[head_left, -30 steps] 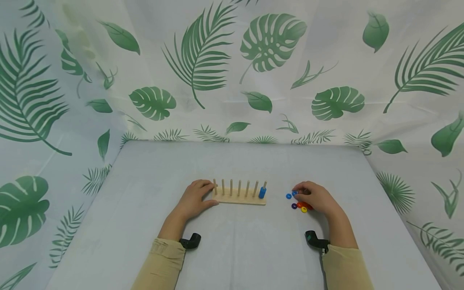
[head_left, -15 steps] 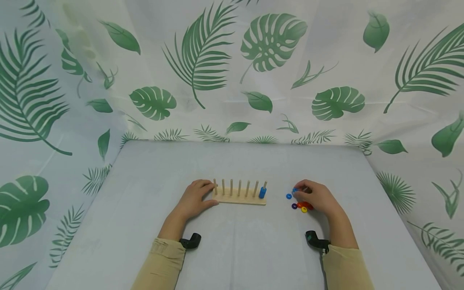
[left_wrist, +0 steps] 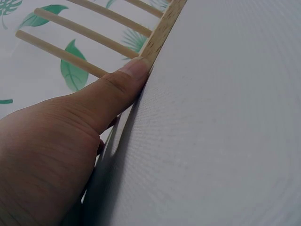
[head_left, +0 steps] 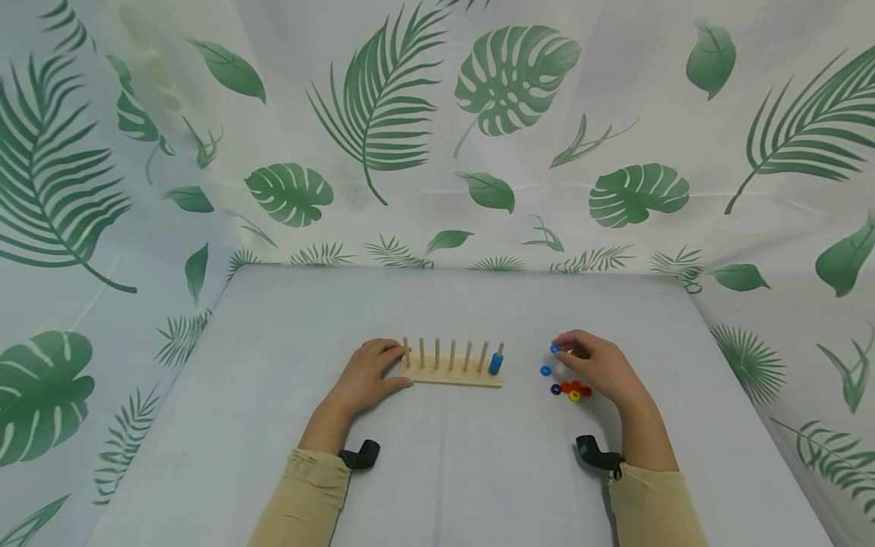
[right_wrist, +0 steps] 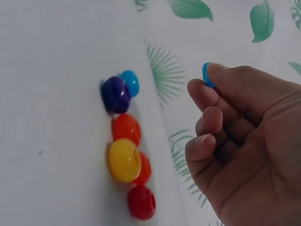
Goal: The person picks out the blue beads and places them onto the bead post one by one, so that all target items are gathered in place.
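Note:
My left hand (head_left: 368, 376) grips the left end of a wooden peg board (head_left: 447, 374), its thumb (left_wrist: 134, 70) against the board's near edge and the other fingers behind. Several upright pegs stand in a row on the board. Blue rings (head_left: 495, 365) are stacked on the rightmost peg. To the right of the board, my right hand (head_left: 604, 368) pinches a small blue ring (right_wrist: 207, 74) between thumb and index finger, above the table. The remaining fingers of that hand are curled and hold nothing.
Below the right hand lie loose beads: a blue one (head_left: 545, 371), a purple one (head_left: 556, 389), a yellow one (right_wrist: 124, 160) and several red or orange ones (right_wrist: 142, 202). A white cloth covers the table (head_left: 437, 456). Leaf-printed curtains (head_left: 424, 152) surround it at back and sides.
My right hand has taken the blue ring between its fingertips and lifted it up from the table, slightly away from the other beads. The left hand and peg board have stayed put.

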Demonstrator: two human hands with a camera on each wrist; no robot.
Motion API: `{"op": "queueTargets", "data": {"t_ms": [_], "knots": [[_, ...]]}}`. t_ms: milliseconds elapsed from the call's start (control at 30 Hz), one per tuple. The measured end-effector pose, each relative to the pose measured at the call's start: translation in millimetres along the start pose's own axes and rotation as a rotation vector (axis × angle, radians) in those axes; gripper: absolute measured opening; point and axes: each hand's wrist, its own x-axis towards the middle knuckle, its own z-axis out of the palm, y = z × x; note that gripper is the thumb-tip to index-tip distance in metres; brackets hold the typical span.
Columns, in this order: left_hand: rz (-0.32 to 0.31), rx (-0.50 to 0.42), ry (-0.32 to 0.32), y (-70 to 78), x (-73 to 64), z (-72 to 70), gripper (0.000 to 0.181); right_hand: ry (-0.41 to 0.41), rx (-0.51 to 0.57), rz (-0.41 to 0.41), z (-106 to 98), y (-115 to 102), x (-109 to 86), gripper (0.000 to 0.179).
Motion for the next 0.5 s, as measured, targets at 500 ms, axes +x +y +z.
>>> {"op": "queueTargets", "data": {"t_ms": [500], "knots": [[-0.015,-0.005,-0.012,-0.3,-0.2,0.5,0.065,0.005,0.019,-0.144,-4.4,-35.8,-0.3,0.028]]}}
